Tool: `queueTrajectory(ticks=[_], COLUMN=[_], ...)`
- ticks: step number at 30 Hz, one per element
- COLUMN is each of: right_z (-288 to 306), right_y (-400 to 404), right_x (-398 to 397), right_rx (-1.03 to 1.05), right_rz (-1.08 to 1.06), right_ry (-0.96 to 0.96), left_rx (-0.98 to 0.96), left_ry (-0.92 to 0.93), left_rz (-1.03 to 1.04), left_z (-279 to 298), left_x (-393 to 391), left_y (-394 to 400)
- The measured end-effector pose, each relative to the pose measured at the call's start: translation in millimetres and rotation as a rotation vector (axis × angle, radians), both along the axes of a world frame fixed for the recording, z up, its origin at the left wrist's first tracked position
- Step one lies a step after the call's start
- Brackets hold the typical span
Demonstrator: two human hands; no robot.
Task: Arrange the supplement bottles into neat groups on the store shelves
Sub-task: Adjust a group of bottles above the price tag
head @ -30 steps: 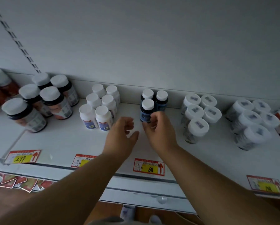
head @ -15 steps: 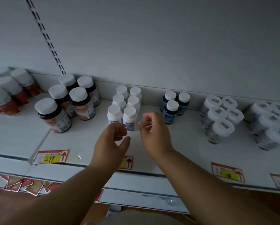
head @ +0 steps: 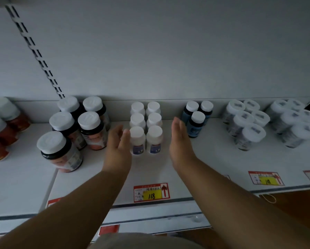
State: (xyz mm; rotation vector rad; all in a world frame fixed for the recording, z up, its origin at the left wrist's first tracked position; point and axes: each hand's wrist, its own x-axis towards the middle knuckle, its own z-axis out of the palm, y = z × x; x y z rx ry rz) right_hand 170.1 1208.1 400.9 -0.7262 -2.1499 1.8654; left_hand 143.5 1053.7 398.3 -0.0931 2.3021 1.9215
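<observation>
Left hand (head: 118, 146) and right hand (head: 181, 141), fingers straight, empty, flank the white bottles (head: 146, 126); neighbouring groups look tidy, this block apparently awaiting squaring.

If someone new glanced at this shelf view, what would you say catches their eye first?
Probably the two open hands, left hand and right hand, flanking the block of small white bottles at the shelf's centre, two columns, three deep. Next, the yellow price tag marked 118 on the shelf edge directly below. To the left stand larger dark jars with white lids, less tidily grouped.
</observation>
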Motion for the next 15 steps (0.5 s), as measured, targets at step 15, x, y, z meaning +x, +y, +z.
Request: queueTrajectory(ticks=[15], right_z=[-26], right_y=[6], right_x=[-66], right_rx=[-0.454], right_rz=[0.119], right_ry=[-0.079], left_rx=[0.388], left_ry=[-0.342], left_rz=[-0.049], left_z=[-17], left_x=[-59], left_y=[24])
